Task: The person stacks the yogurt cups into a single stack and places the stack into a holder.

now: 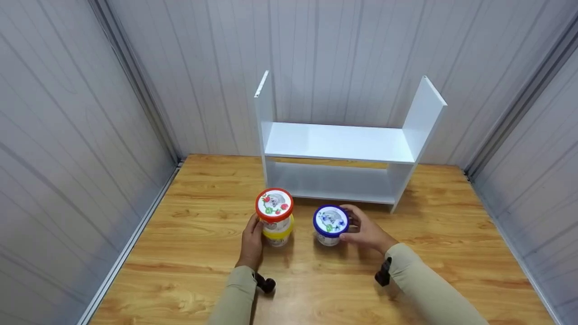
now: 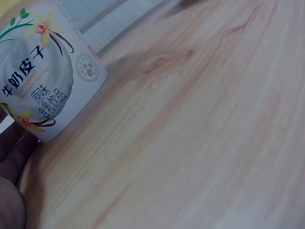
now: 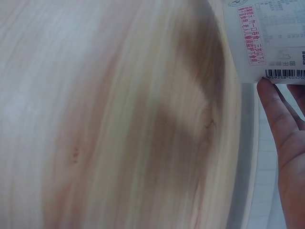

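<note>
Blue-lidded tub point(image 1: 331, 221), at right of center, sits within the grasp of a person's right hand point(image 1: 366, 232), which comes at it from the right side, fingers bent around the far edge and thumb set along the near edge. In the right wrist view, a fingertip touches the lower rim of the white tub wall, just beside a printed barcode; whether its base meets the wooden table point(image 1: 194, 221) is hard to tell. Just to the left, with a gap of bare wood between, a red-lidded tub point(image 1: 274, 205) stands on top of a yellow-lidded tub point(image 1: 277, 235), and the left hand point(image 1: 251, 243) holds that stack from its left side, the fingers bent close against the lower tub and partly hidden behind it. The left wrist view shows the yellow-lidded tub's label, a swirl of white with yellow flowers, beside the dim fingers. All three tubs are upright, their lids facing up. Behind them rises a white shelf point(image 1: 338, 143) with two level boards between tall side panels; the stack is near its left end, the blue-lidded tub before its middle. Pale sleeves point(image 1: 431, 282) cover both forearms, and a black device point(image 1: 384, 272) is worn at each wrist.
</note>
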The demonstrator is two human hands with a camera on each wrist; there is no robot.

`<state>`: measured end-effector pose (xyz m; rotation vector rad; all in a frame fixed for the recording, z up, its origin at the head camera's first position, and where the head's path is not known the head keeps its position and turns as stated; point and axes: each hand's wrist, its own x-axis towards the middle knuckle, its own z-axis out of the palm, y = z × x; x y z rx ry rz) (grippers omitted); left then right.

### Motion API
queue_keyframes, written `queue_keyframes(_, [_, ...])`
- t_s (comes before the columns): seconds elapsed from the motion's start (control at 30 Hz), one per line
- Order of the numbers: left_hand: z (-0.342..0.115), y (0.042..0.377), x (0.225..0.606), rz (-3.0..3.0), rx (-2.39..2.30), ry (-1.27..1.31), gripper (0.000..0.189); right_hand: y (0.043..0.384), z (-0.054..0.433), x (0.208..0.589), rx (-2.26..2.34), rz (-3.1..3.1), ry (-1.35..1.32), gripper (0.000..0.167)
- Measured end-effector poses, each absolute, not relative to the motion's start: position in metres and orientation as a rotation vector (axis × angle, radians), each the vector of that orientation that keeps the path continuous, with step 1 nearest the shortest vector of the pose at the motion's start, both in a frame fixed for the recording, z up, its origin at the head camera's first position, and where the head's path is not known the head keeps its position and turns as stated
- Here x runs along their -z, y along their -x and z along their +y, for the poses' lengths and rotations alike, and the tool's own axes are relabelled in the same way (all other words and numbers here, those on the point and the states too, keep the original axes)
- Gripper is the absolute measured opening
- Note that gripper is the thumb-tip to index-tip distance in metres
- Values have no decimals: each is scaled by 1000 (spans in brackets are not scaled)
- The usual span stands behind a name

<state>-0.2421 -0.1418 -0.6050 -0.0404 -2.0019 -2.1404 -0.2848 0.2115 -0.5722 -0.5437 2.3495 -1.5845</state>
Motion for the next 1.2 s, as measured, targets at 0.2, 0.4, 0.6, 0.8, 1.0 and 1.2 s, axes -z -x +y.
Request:
queue_keyframes(0.2, [-143, 242, 605, -2033, 2125, 41, 41, 286, 212, 569, 1602, 2346, 562, 86])
queue_keyframes(0.4, [-142, 241, 607, -1994, 2168, 63, 41, 288, 213, 563, 1645, 2325, 601, 87])
queue_keyframes(0.6, [-140, 242, 608, -1962, 2160, 78, 40, 288, 214, 559, 1637, 2342, 572, 89])
queue_keyframes(0.8, [-140, 241, 606, -1986, 2119, 63, 39, 290, 214, 554, 1627, 2354, 541, 93])
queue_keyframes(1.0, [-142, 241, 605, -2051, 2112, 35, 41, 292, 216, 550, 1631, 2360, 552, 92])
queue_keyframes(1.2, [-142, 241, 605, -2074, 2082, 21, 42, 291, 218, 543, 1621, 2371, 599, 88])
